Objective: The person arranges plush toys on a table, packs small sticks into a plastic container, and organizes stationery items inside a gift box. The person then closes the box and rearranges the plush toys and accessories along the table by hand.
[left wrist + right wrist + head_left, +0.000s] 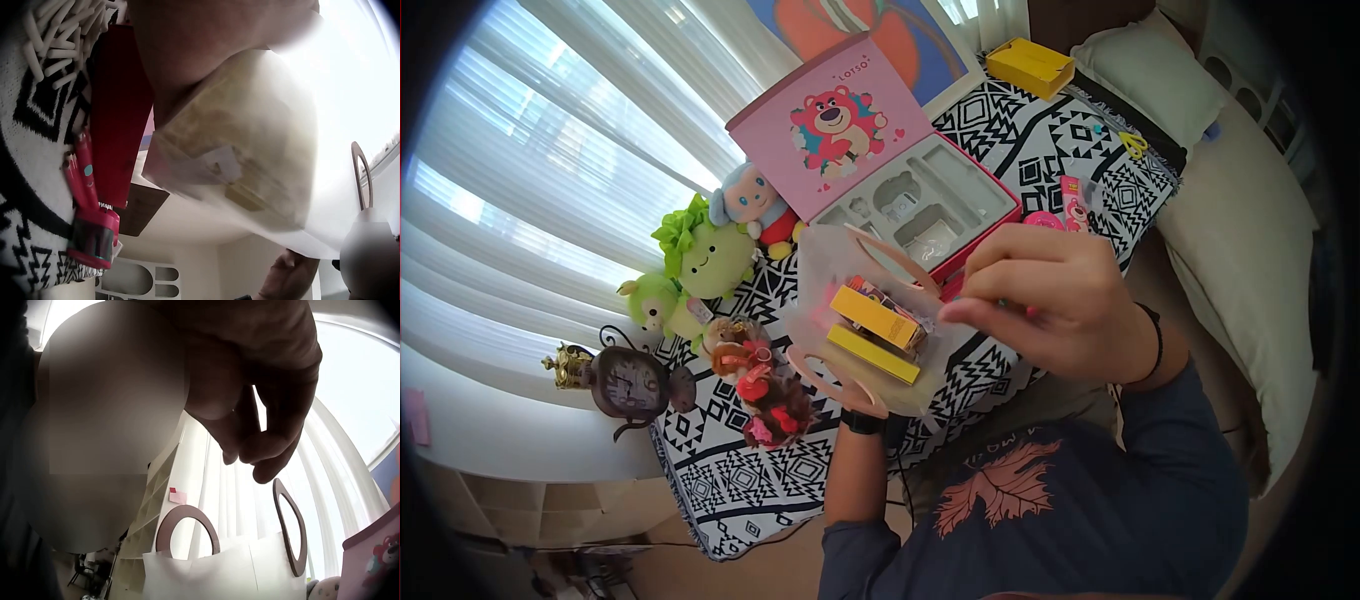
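Note:
A frosted, see-through bag [925, 385] with beige loop handles [810, 385] is tilted up in front of the person. Two yellow boxes [875, 318] show in its opening. The left hand [219, 44] holds the bag from its underside; in the head view it is mostly hidden behind the bag, below a dark wristband. The right hand [1050, 300] hovers beside the bag opening, fingers bent and thumb forward. In the right wrist view its fingertips hang above the handles with no object visible between them.
An open pink bear-print box [840, 120] with a grey moulded insert stands behind the bag. Plush toys [705, 250], a dark clock [630, 380] and a brown-and-red bundle [760, 385] lie left. A yellow box [1030, 68] and scissors [1133, 143] are far right; pink pencils [81, 172] lie nearby.

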`<state>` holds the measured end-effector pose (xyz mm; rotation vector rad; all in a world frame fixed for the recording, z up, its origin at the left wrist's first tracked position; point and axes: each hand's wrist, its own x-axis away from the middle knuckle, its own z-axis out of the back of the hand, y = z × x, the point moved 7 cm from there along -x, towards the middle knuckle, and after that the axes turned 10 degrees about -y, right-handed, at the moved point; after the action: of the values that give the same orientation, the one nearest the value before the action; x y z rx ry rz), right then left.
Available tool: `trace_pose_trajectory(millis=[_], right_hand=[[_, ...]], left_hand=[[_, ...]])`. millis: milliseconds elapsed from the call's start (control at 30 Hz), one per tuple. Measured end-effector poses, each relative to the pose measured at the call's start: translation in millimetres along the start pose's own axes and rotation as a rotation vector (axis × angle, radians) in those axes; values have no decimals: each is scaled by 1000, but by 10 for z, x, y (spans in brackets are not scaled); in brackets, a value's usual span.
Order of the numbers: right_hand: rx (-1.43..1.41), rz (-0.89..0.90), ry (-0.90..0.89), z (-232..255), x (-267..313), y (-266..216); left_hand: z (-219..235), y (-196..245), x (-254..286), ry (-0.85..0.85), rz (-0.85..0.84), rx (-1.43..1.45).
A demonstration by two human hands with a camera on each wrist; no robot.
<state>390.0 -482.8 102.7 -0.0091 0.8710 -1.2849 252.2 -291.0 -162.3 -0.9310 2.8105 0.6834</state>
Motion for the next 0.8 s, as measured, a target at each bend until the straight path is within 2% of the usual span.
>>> trace_pose_trajectory(millis=[33, 100, 133, 167, 200, 233, 267, 300, 367, 400, 433, 467, 500, 567, 600, 633, 700, 800], right_hand=[[-3, 2, -3, -6, 21, 33], [-184, -231, 47, -44, 107, 345], [-250, -275, -53, -152, 174, 508], [-246, -276, -52, -243, 200, 573], [-367, -324, -180, -431, 243, 657], [-486, -377, -307, -574, 315, 702], [-491, -447, -552, -756, 361, 677], [-478, -466, -548, -848, 374, 673], [-365, -432, -571, -1200, 438, 625], [-355, -441, -585, -1376, 459, 591], [-483, -483, -409, -1463, 452, 596], [-605, -521, -227, -1521, 454, 667], [-596, -528, -235, -1681, 467, 768], [-595, -324, 73, -1589, 351, 808], [-526, -344, 147, -1506, 383, 867], [-515, -345, 143, -1391, 356, 911], [-747, -469, 71, -1221, 381, 1169], [-336, -390, 199, -680, 402, 1712]], left_hand=[[-92, 0, -4, -66, 5, 73], [-235, -12, 12, -197, 20, 221], [-294, -18, 13, -266, 29, 295], [-348, -27, 10, -336, 39, 371], [-398, -47, 3, -408, 51, 450], [-350, -65, 6, -410, 58, 461], [-251, -10, 0, -392, -19, 350], [-154, 45, -21, -374, -96, 240], [-199, 66, -124, -354, -127, 309], [-139, 84, -125, -128, -179, 91], [-35, 126, -92, 99, -222, -126], [-19, 91, -90, 88, -184, -145], [-28, 79, -75, 90, -186, -131], [-83, 81, -73, 93, -143, -267], [-43, 99, -94, 23, -138, -153], [-85, 103, -120, 18, -139, -142], [-275, 161, -157, -72, -226, -108], [-195, 191, -196, -75, -209, -34]])
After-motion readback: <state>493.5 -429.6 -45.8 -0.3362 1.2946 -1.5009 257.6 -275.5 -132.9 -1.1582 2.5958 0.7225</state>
